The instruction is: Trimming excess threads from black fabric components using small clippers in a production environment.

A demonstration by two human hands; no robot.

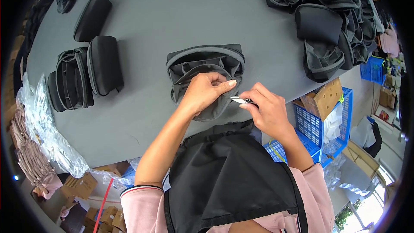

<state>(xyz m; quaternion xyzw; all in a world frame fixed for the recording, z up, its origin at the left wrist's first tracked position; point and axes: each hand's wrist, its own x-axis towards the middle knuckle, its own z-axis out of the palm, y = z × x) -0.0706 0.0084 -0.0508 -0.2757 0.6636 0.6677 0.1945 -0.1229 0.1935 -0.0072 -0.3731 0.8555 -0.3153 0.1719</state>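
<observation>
An unzipped black pouch (181, 62) with grey-edged inner pockets lies in front of me at the table's near side. My left hand (208, 89) pinches the rim of its lining between thumb and fingers, and part of that hand hides the pouch's inside. Just to the right, my right hand (266, 108) is closed round small thread snips (239, 100), their pale blades pointing left at the edge of the pouch. Whether the blades touch the fabric I cannot tell.
The grey table (146, 26) carries several black pouches (105, 65) on the left and a heap of similar pouches (319, 23) at the far right. Blue plastic crates (308, 123) stand beyond the right edge, one holding a brown board (326, 99). Clear plastic wrap (51, 133) hangs at the left edge.
</observation>
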